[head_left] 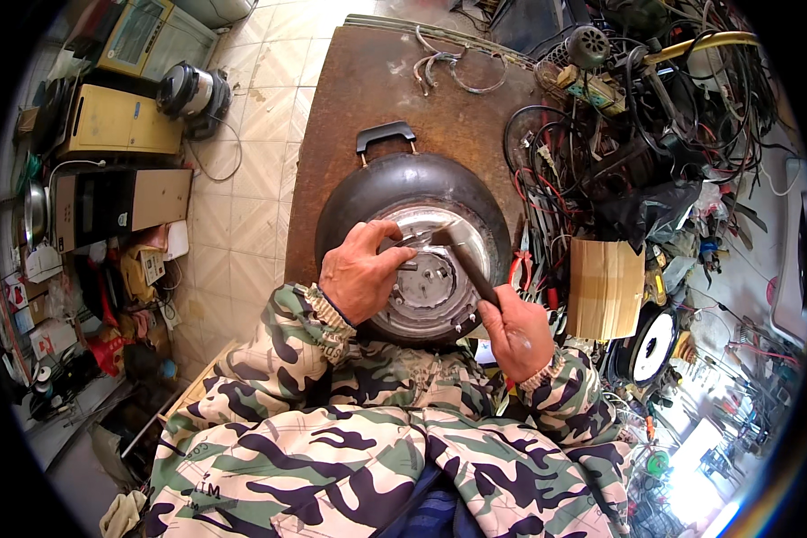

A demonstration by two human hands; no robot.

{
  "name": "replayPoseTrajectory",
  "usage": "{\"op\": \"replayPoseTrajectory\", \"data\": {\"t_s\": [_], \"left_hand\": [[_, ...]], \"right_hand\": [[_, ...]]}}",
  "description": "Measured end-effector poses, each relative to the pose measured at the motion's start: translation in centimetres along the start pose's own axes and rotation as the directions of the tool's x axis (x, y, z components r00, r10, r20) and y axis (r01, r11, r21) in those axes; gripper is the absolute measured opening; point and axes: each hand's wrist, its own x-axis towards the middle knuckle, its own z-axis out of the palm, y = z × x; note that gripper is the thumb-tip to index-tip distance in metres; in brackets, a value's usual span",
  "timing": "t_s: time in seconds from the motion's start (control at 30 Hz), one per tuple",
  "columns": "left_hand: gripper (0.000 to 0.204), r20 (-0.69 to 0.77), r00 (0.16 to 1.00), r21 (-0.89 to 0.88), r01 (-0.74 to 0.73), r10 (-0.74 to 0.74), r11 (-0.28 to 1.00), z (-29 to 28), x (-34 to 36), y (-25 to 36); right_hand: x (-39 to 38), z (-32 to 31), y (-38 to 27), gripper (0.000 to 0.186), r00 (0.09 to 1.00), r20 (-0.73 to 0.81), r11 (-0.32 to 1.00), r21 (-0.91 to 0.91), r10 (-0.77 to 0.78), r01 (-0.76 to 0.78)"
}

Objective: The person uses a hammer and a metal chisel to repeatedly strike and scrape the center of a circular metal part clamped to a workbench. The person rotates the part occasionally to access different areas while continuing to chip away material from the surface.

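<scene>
A round black wok-shaped pan [368,193] lies upside down on the worktable, its handle [386,133] pointing to the far side. Its silvery underside [426,289] has a round metal base with small fittings. My left hand [360,272] rests over the left part of this base and pinches a thin metal piece [412,240], whose exact kind is hard to see. My right hand [516,334] is closed round the handle of a hammer [475,271]. The hammer's head is over the base, close to my left fingertips.
Looped cable [435,65] lies on the brown worktable [332,99] at the far side. On the right are red-handled pliers [521,267], a cardboard piece [605,289], a wire spool [655,345] and tangled cords. Several appliances, including a yellow one [124,121], stand left of the tiled floor.
</scene>
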Motion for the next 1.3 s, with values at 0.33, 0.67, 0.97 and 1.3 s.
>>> {"op": "replayPoseTrajectory", "data": {"t_s": [0.33, 0.67, 0.97, 1.3], "left_hand": [[0.042, -0.001, 1.0, -0.019, -0.023, 0.023, 1.0, -0.3, -0.2, -0.3], [0.047, 0.021, 1.0, -0.037, 0.005, -0.005, 0.999, -0.3, -0.3, -0.6], [0.045, 0.064, 0.997, -0.04, 0.042, -0.039, 0.998, -1.1, -0.2, -0.2], [0.047, 0.046, 0.999, -0.066, 0.023, -0.02, 0.998, -1.0, -0.4, -0.3]], "right_hand": [[0.5, -1.9, 2.6, 0.034, 0.83, 0.13, 0.748, -0.376, -0.542, 0.547], [1.4, -2.1, 2.3, 0.034, 0.819, 0.219, 0.707, -0.419, -0.531, 0.57], [1.3, -1.8, 2.4, 0.032, 0.847, 0.212, 0.699, -0.487, -0.487, 0.524], [-0.2, -1.8, 2.0, 0.03, 0.793, 0.239, 0.604, -0.538, -0.56, 0.588]]}}
